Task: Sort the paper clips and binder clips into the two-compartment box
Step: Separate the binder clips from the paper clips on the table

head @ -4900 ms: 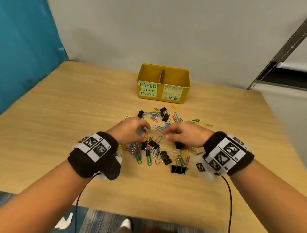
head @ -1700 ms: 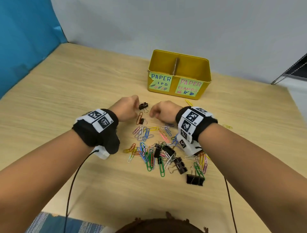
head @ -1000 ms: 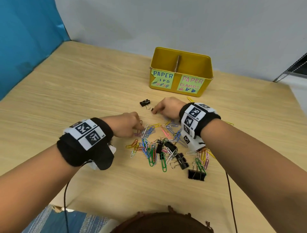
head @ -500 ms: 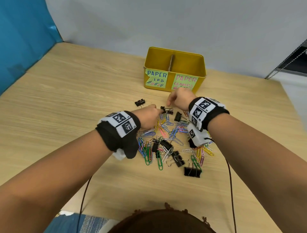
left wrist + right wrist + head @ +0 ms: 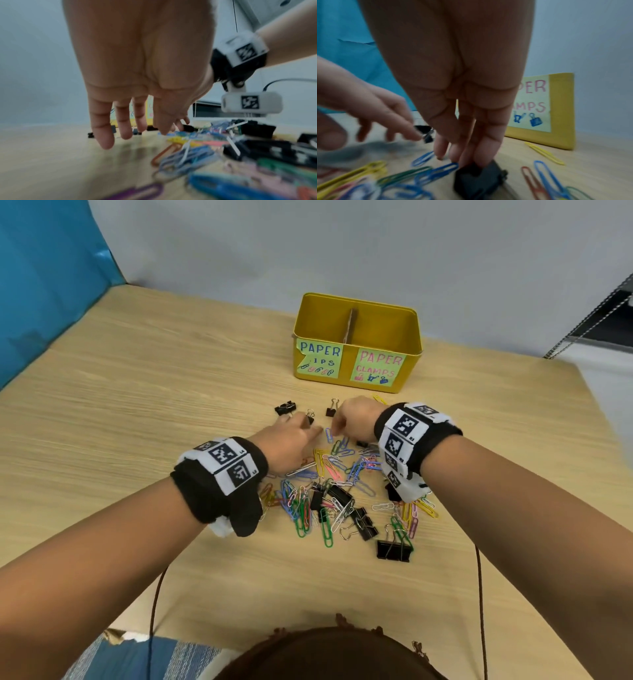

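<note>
A yellow two-compartment box (image 5: 356, 378) stands at the far side, labelled for paper clips on the left and paper clamps on the right. A pile of coloured paper clips and black binder clips (image 5: 335, 494) lies in front of it. Three small binder clips (image 5: 285, 409) lie apart between the pile and the box. My left hand (image 5: 308, 428) has straight fingers, one tip touching the middle small binder clip (image 5: 427, 137). My right hand (image 5: 462, 158) points straight down, its fingertips resting on a black binder clip (image 5: 477, 180) at the pile's far edge.
A blue panel (image 5: 51, 268) stands along the table's left side and a grey wall behind the box. A loose yellow paper clip (image 5: 378, 398) lies by the box. A large binder clip (image 5: 393, 548) marks the pile's near right edge. Wrist cables hang over the front edge.
Small binder clips have been slid out of the pile toward the box, one after another. My left hand moved left with one; my right hand came back onto the pile's far edge.
</note>
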